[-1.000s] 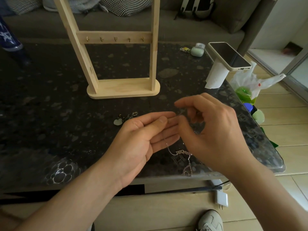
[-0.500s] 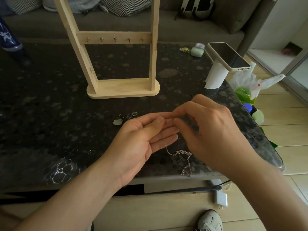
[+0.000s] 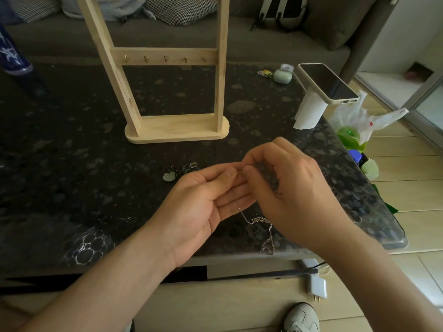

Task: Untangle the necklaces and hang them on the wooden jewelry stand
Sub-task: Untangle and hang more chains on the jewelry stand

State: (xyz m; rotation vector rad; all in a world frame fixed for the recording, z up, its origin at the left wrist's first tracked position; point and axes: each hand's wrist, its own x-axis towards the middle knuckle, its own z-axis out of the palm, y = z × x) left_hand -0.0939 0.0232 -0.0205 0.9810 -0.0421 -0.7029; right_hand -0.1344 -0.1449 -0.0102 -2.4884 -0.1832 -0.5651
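Head view: left hand [image 3: 201,202] and right hand [image 3: 287,188] both pinch the silver necklace [image 3: 260,221] over the table [image 3: 72,140], near its front edge, with the chain trailing down. The green-pendant necklace [image 3: 179,171] lies just beside them. The hooks [image 3: 165,59] on the wooden stand [image 3: 177,127] are bare: nothing hung, untangling judged unfinished.

The worktop [image 3: 72,144] is black, speckled grey. The jewelry stand [image 3: 177,127] is pale wood; the necklace [image 3: 260,221] silver, the pendant [image 3: 168,176] pale green

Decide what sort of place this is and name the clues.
Most likely a home living room: a grey sofa with patterned cushions sits behind a dark stone coffee table, and a backpack rests on the sofa.
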